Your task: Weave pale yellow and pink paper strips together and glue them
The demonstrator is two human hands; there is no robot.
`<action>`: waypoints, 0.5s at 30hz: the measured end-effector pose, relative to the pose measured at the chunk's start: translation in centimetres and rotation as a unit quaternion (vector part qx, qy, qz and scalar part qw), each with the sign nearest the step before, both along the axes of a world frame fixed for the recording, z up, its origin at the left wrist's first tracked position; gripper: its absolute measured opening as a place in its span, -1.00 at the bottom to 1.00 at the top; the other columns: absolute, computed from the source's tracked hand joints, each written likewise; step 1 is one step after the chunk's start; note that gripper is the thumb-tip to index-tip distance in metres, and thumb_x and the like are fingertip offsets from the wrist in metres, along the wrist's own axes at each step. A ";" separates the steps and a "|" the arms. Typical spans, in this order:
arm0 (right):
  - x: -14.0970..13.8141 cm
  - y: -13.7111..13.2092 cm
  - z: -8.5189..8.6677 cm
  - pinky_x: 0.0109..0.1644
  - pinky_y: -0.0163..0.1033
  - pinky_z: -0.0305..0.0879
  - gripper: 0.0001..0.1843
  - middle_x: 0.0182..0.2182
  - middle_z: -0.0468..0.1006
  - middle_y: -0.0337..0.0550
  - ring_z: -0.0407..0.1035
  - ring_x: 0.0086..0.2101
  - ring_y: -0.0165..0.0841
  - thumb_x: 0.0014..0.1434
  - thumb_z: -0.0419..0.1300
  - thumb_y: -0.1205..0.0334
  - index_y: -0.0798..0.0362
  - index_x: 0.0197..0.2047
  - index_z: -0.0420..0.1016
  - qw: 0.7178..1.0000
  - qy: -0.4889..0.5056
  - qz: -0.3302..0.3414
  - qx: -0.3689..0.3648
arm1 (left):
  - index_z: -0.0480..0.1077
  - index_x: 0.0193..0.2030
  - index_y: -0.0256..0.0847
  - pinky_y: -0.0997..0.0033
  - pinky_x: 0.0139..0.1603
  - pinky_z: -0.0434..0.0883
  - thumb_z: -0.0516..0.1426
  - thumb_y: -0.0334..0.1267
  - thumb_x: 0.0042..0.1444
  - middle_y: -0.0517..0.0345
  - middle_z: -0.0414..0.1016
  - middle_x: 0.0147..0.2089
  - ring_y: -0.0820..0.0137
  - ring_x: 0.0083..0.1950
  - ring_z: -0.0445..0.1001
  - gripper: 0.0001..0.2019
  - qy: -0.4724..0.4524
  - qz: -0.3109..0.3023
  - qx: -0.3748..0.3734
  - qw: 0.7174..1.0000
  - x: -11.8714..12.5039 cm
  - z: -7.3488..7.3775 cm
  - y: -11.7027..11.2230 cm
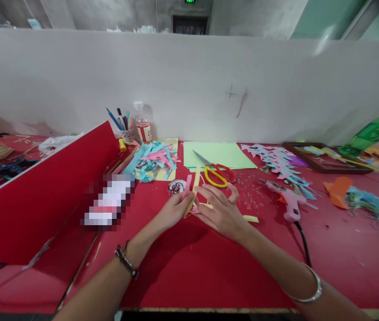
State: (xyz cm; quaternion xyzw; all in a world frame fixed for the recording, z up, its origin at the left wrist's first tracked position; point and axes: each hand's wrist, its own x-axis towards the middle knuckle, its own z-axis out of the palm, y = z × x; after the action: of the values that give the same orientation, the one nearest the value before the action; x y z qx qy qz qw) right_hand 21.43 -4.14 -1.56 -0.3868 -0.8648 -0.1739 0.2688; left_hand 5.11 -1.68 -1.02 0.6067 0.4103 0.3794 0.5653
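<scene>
My left hand is closed in a pinch on a pink paper strip that stands up from its fingertips. My right hand lies beside it with fingers spread, resting on yellow paper strips on the red table. Both hands meet at the table's middle. Just beyond them lie scissors with red and yellow handles, and a small round dish sits next to the left fingertips.
A pink glue gun with a black cord lies to the right. Green paper, cut paper heaps, a pen cup, a bottle, a red board, a wooden tray and a green bottle surround the work area.
</scene>
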 end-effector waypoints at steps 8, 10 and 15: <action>0.5 0.1 0.6 0.16 0.18 -0.59 -0.73 0.07 0.34 -0.28 0.12 0.09 -0.24 0.19 -0.01 0.21 -0.09 -0.42 0.48 0.995 -0.010 0.014 -0.102 | 0.40 -0.41 -0.26 0.50 -0.49 0.16 -0.10 0.10 0.10 0.22 0.22 -0.57 0.49 -0.53 0.17 -0.53 0.001 -0.001 0.050 0.999 -0.1 0.1 -0.2; 0.8 0.1 0.7 0.17 0.16 -0.58 -0.71 -0.02 0.42 -0.21 0.19 0.05 -0.26 0.20 -0.02 0.21 -0.07 -0.45 0.48 0.996 0.010 -0.001 -0.083 | 0.44 -0.34 -0.26 0.50 -0.45 0.20 -0.10 0.05 0.12 0.18 0.29 -0.53 0.47 -0.50 0.22 -0.55 0.014 0.016 0.094 0.995 -0.1 -0.1 0.0; 1.3 0.1 0.5 0.21 0.07 -0.42 -0.67 -0.28 0.51 -0.20 0.33 -0.12 -0.32 0.20 -0.03 0.23 -0.01 -0.53 0.44 0.995 0.070 0.001 -0.070 | 0.48 -0.33 -0.27 0.50 -0.37 0.26 -0.08 -0.04 0.14 0.13 0.38 -0.49 0.44 -0.44 0.32 -0.59 0.026 0.032 0.135 0.990 -0.4 -0.3 0.6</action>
State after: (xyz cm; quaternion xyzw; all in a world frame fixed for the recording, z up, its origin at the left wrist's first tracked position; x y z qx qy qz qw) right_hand 22.70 -4.04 -1.02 -0.4154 -0.8541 -0.0850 0.3011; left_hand 4.74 -1.05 -1.32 0.6737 0.3892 0.4330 0.4551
